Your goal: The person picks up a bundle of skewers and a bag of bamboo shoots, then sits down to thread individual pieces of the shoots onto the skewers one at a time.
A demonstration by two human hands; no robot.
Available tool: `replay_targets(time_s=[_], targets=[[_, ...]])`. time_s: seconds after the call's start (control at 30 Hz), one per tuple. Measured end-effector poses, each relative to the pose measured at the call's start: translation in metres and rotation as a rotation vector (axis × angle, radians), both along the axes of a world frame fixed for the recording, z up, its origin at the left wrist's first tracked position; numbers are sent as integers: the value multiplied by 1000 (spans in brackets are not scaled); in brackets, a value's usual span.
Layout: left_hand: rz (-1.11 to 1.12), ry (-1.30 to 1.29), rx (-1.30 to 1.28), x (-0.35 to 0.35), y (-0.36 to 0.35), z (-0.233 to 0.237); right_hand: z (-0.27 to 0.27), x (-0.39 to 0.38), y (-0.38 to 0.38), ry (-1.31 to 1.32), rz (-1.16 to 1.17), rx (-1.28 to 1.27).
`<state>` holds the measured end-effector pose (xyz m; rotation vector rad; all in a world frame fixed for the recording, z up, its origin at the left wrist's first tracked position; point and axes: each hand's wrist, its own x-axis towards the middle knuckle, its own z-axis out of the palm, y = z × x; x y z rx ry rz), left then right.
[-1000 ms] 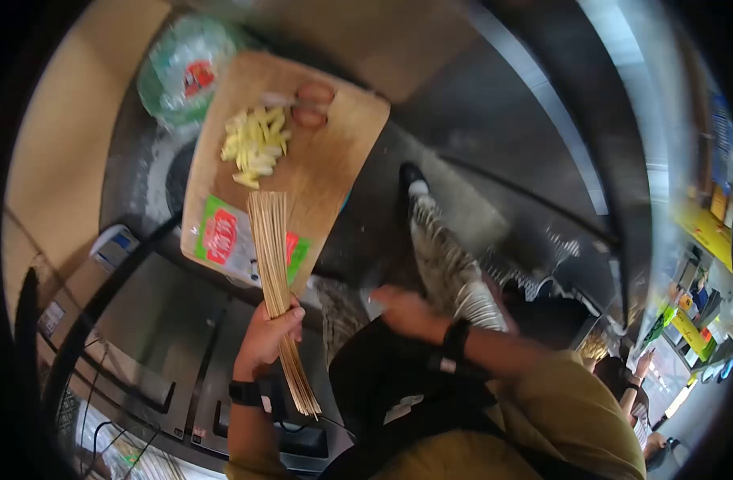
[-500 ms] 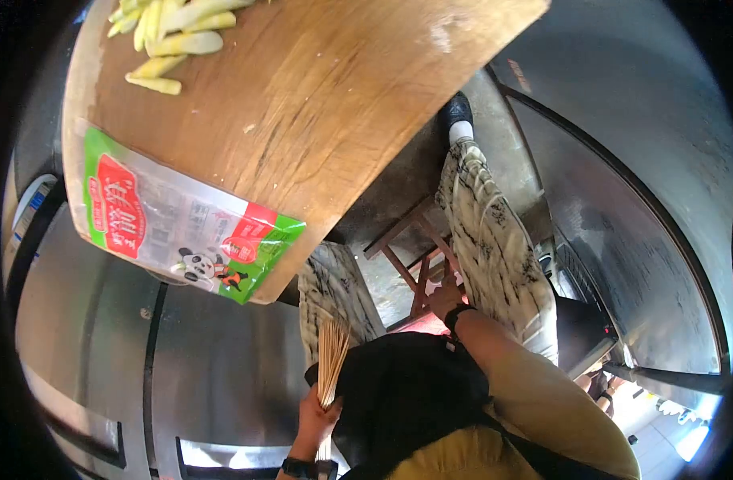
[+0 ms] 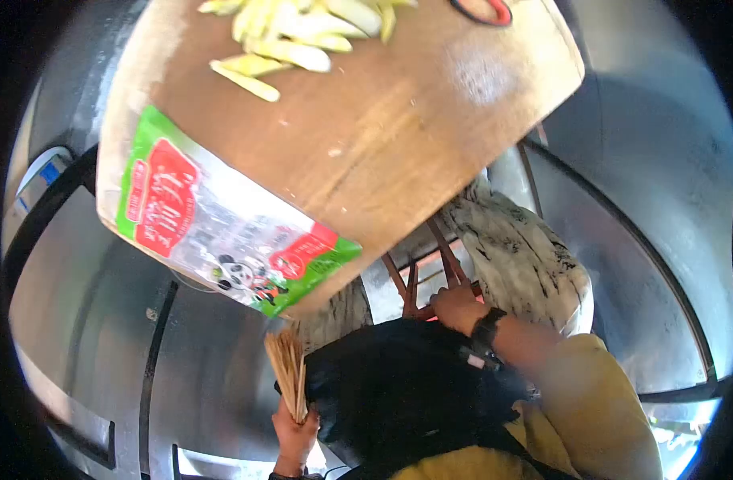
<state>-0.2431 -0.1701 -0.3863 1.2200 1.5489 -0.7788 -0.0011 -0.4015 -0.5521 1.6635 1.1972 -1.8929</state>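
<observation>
My left hand is wrapped around a bundle of bamboo skewers, which points up beside the front of my dark apron. Low between my legs, my right hand has its fingers curled on the edge of a reddish-brown wooden stool; the fingertips are partly hidden. Above both hands stands a wooden table. On its near left edge lies a clear, green and red plastic bag with a panda print.
Pale yellow, stick-like vegetable pieces are heaped at the table's far side. Beyond them, a red and black loop handle shows at the top edge. Metal cabinet fronts stand at left, and a metal surface curves along the right.
My view has shifted, so the table reaches further right and lower in it. The skewers have moved left, still in my left hand. My right hand stays at the stool.
</observation>
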Motion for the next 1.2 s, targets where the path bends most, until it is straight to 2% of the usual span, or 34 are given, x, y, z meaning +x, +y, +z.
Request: replay_targets(time_s=[0.03,0.07,0.17,0.2,0.3,0.33,0.43,0.47,0.53,0.57,0.6,0.73,0.77,0.83,0.93,1.03,1.13,1.2], targets=[[41,-12,11,1,14,1,7,6,20,-9,-16,19],[-84,-95,83,-24,20,-6,8,6,31,88,-90,25],[-91,-201,212,2,31,-21,36,44,83,364,-180,170],[-3,-177,278,20,28,-20,21,44,82,335,-167,426],[157,-191,390,26,20,-27,25,71,133,251,175,487],[52,-208,463,31,19,-27,22,75,136,278,110,590],[-127,-274,701,14,1,-41,23,83,145,345,308,532],[8,-264,708,15,-6,-44,18,83,142,296,322,564],[20,-274,804,11,-13,-52,-4,70,131,220,313,621],[27,-277,829,11,-16,-50,-9,67,126,186,209,594],[72,-281,798,17,-18,-43,-7,63,122,176,210,604],[-8,-383,885,1,-20,-54,12,82,131,54,130,722],[-6,-395,890,6,-22,-45,11,92,133,43,29,785],[142,-462,870,10,-29,-29,-2,109,127,-10,54,899],[175,-458,878,6,-35,-21,27,131,102,60,-682,430],[141,-454,941,4,-39,-17,29,145,85,19,-1257,480],[101,-427,1004,3,-43,-30,17,173,93,117,-1847,558],[113,-400,1011,6,-45,-29,1,192,97,92,-1992,619]])
